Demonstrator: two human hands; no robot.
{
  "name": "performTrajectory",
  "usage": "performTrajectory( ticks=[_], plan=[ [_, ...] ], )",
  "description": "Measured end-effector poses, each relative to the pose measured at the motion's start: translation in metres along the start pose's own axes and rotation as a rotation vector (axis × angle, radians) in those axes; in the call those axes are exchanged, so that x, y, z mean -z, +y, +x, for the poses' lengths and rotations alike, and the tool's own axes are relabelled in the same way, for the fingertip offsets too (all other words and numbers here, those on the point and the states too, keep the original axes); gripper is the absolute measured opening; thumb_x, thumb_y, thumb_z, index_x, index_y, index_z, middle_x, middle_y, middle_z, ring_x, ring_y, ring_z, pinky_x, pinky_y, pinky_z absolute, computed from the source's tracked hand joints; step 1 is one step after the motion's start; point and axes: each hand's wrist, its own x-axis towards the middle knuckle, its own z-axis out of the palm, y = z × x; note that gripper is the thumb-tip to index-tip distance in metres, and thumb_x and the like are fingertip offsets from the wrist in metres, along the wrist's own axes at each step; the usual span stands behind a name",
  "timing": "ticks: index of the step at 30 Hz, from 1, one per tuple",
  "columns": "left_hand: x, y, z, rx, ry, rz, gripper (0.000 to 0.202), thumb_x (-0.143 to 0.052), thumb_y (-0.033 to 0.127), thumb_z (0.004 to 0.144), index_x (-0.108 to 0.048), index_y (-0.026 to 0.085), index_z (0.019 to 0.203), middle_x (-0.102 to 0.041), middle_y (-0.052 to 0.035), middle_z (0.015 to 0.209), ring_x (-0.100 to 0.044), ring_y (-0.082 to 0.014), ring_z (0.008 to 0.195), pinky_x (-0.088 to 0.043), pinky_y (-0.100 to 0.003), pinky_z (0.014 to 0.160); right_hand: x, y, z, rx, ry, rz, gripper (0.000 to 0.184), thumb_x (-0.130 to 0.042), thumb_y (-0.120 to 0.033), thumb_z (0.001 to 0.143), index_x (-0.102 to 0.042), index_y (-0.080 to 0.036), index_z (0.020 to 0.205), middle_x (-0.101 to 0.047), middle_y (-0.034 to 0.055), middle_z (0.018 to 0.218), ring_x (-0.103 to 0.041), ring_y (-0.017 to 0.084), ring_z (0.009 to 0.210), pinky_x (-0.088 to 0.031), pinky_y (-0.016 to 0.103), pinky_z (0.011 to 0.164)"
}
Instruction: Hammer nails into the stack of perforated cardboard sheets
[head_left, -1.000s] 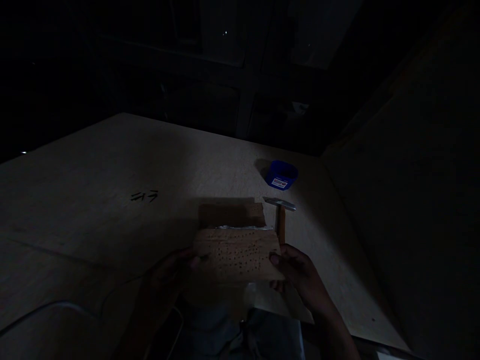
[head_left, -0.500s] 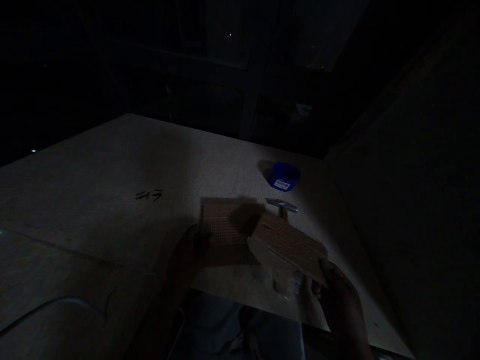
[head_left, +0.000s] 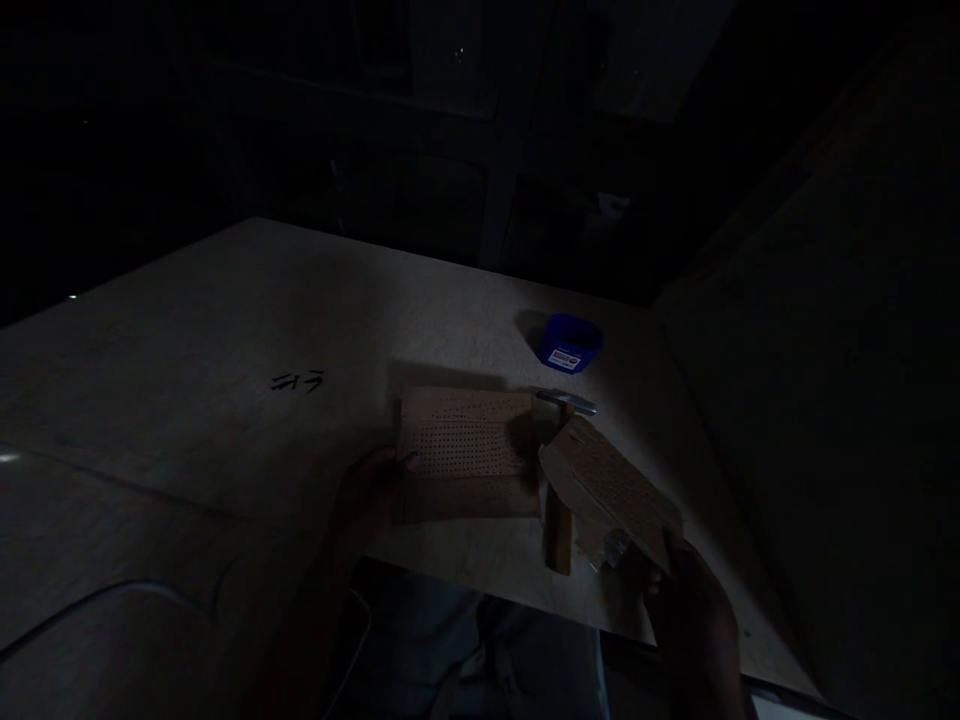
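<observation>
My left hand (head_left: pixel 367 500) grips the left edge of a flat piece of cardboard (head_left: pixel 465 450), thumb on top; rows of small holes run across its middle. In my right hand (head_left: pixel 690 600) is a second cardboard piece (head_left: pixel 615 485), tilted, rough-surfaced and torn along its lower side, with a bit of clear plastic hanging below. My right fingers are closed on its lower right end. Between the two pieces lies a hammer with a metal head (head_left: pixel 566 402) and a wooden handle (head_left: pixel 557 540), partly covered by the torn piece.
A blue plastic tub (head_left: pixel 570 345) with a white label stands beyond the hammer. Several thin dark pieces (head_left: pixel 298 381), perhaps nails, lie on the pale tabletop (head_left: pixel 330 310) at left. A grey cable (head_left: pixel 127 588) curves at lower left. A wall (head_left: pixel 810 400) rises on the right. Light is dim.
My right hand has moved the torn cardboard to the right, uncovering the hammer's handle and more of the holed cardboard. My left hand now has its thumb over the holed piece, which is slightly raised.
</observation>
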Motion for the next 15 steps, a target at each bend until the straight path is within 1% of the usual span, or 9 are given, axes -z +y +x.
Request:
performTrajectory(
  ticks=[3,6,8,12,13,15],
  plan=[
    [0.003,0.005,-0.003,-0.014,0.037,-0.058,0.040,-0.069,0.057,0.069,-0.060,0.018,0.065,-0.058,0.0018,0.062,-0.055,-0.0149,0.061,-0.041,-0.024,0.056,0.001,-0.005,-0.002,-0.027,-0.036,0.056,0.035,-0.075,-0.032,0.054,-0.074,-0.020,0.087,-0.070,0.0138,0.102,-0.057,0.043,0.110,-0.049,0.047,0.076],
    [0.006,0.007,-0.006,0.023,0.096,-0.141,0.040,-0.071,0.056,0.069,-0.064,0.017,0.073,-0.062,0.0007,0.067,-0.058,-0.0154,0.064,-0.043,-0.024,0.057,0.002,-0.005,-0.003,-0.063,-0.052,0.139,0.034,-0.078,-0.031,0.055,-0.073,-0.021,0.087,-0.070,0.0120,0.100,-0.060,0.041,0.106,-0.050,0.043,0.070],
    [0.008,0.006,-0.008,0.065,0.139,-0.232,0.042,-0.075,0.055,0.067,-0.067,0.016,0.080,-0.067,-0.0008,0.073,-0.061,-0.0161,0.068,-0.046,-0.024,0.059,0.002,-0.002,-0.003,-0.071,-0.065,0.175,0.036,-0.080,-0.032,0.055,-0.073,-0.021,0.088,-0.071,0.0115,0.102,-0.061,0.040,0.104,-0.051,0.042,0.069],
    [0.006,0.003,-0.013,0.163,0.139,-0.429,0.052,-0.083,0.049,0.059,-0.068,0.015,0.096,-0.074,-0.0068,0.091,-0.068,-0.0204,0.080,-0.054,-0.029,0.067,0.000,0.000,-0.003,-0.130,-0.113,0.278,0.039,-0.084,-0.038,0.058,-0.072,-0.020,0.091,-0.072,0.0111,0.100,-0.064,0.037,0.097,-0.052,0.041,0.067],
    [0.005,0.003,-0.014,0.166,0.155,-0.454,0.053,-0.084,0.047,0.059,-0.068,0.015,0.098,-0.074,-0.0078,0.093,-0.069,-0.0217,0.083,-0.055,-0.031,0.069,-0.001,0.000,-0.003,-0.141,-0.122,0.296,0.039,-0.083,-0.040,0.060,-0.072,-0.020,0.092,-0.072,0.0105,0.097,-0.066,0.036,0.094,-0.052,0.041,0.066],
    [0.002,0.002,-0.019,0.128,0.229,-0.448,0.052,-0.085,0.042,0.058,-0.068,0.015,0.099,-0.075,-0.0085,0.095,-0.070,-0.0236,0.088,-0.057,-0.032,0.073,-0.003,0.000,-0.002,-0.159,-0.156,0.332,0.037,-0.081,-0.044,0.066,-0.072,-0.020,0.093,-0.072,0.0089,0.089,-0.067,0.033,0.084,-0.053,0.040,0.063]
  ],
)
